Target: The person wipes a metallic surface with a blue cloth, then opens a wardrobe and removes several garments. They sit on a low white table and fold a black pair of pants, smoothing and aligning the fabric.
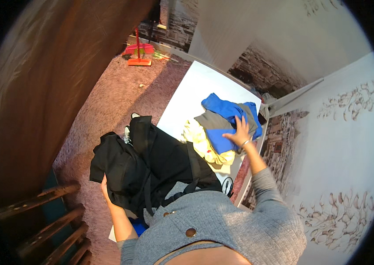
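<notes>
My left hand (105, 189) grips the edge of a bundled black garment (122, 167) on the left of my lap. Its fingers are mostly hidden under the cloth. Over on the right, my right hand (240, 135) rests with spread fingers on a blue and grey garment (218, 121). That garment lies loosely piled on a white table (183, 96). A crumpled pale yellow garment (195, 135) shows below it on the side nearer me. Black cloth (170, 155) also covers my legs, and white-toed shoes (127, 134) show beyond it.
A black cable (227, 186) lies at the table's near right corner. Pinkish carpet (97, 109) covers the floor, with a red-orange broom (139, 62) at the far end. A brown curtain (47, 76) hangs at left above wooden slats (57, 220). A patterned wall (336, 139) borders the right.
</notes>
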Demonstrator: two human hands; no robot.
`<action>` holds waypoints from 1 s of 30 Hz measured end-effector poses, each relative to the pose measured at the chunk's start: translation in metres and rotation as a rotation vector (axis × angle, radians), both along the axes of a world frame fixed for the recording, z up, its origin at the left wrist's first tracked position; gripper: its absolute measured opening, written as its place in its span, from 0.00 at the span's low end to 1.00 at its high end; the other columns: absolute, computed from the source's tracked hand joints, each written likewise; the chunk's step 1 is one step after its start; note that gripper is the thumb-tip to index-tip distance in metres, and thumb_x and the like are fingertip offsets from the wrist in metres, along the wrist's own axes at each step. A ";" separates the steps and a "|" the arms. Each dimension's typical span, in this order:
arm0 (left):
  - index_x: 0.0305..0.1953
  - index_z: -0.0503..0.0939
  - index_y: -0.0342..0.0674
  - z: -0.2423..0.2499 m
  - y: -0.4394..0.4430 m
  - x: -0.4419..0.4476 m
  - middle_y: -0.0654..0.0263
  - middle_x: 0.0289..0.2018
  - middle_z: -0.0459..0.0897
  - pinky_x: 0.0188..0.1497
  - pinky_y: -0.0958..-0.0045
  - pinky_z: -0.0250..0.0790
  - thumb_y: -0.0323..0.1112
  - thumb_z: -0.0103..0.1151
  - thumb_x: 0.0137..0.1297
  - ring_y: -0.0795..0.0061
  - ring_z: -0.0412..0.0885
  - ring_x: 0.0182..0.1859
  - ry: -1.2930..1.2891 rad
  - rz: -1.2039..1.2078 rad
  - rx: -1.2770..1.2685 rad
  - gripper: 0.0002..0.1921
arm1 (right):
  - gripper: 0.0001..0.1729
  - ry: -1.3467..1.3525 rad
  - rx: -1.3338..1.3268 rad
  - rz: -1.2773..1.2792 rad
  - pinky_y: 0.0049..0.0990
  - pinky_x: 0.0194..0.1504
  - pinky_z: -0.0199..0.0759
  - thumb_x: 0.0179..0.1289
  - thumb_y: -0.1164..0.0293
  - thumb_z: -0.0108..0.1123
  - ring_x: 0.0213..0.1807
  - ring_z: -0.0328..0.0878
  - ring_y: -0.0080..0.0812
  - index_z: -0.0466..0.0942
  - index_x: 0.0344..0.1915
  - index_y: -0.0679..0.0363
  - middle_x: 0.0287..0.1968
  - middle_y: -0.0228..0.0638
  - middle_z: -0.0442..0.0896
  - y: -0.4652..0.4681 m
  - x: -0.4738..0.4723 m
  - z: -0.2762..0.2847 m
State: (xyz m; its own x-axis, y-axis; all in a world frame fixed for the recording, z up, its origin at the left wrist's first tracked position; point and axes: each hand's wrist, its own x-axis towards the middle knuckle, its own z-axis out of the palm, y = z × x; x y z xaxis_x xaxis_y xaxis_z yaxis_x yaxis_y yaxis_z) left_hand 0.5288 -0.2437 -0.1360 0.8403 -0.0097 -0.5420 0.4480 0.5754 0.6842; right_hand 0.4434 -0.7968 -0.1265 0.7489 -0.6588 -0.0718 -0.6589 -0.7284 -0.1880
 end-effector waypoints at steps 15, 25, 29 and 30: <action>0.61 0.76 0.29 0.011 0.002 -0.005 0.51 0.59 0.82 0.67 0.58 0.70 0.46 0.52 0.76 0.54 0.80 0.59 0.056 -0.021 -0.308 0.26 | 0.35 -0.521 0.557 -0.778 0.39 0.50 0.76 0.39 0.63 0.79 0.44 0.83 0.47 0.80 0.44 0.80 0.45 0.52 0.85 -0.076 0.010 -0.083; 0.62 0.75 0.27 -0.008 0.015 0.001 0.50 0.60 0.81 0.68 0.58 0.70 0.45 0.52 0.76 0.56 0.81 0.59 0.112 0.010 -0.332 0.25 | 0.08 -1.317 0.819 -0.292 0.31 0.36 0.71 0.56 0.70 0.64 0.30 0.76 0.28 0.82 0.32 0.64 0.30 0.31 0.81 -0.138 0.150 0.170; 0.61 0.75 0.25 0.004 0.007 -0.005 0.49 0.60 0.81 0.68 0.58 0.70 0.45 0.49 0.77 0.54 0.81 0.58 0.106 0.024 -0.378 0.26 | 0.16 -1.343 0.130 -0.045 0.32 0.49 0.73 0.62 0.66 0.64 0.41 0.82 0.30 0.86 0.40 0.68 0.38 0.38 0.88 -0.165 0.152 0.327; 0.62 0.75 0.26 0.009 0.004 -0.006 0.49 0.60 0.80 0.68 0.58 0.70 0.45 0.48 0.77 0.53 0.81 0.59 0.111 0.015 -0.395 0.26 | 0.16 -1.297 -0.018 0.048 0.31 0.48 0.73 0.61 0.66 0.66 0.39 0.81 0.29 0.86 0.41 0.67 0.37 0.37 0.88 -0.164 0.141 0.361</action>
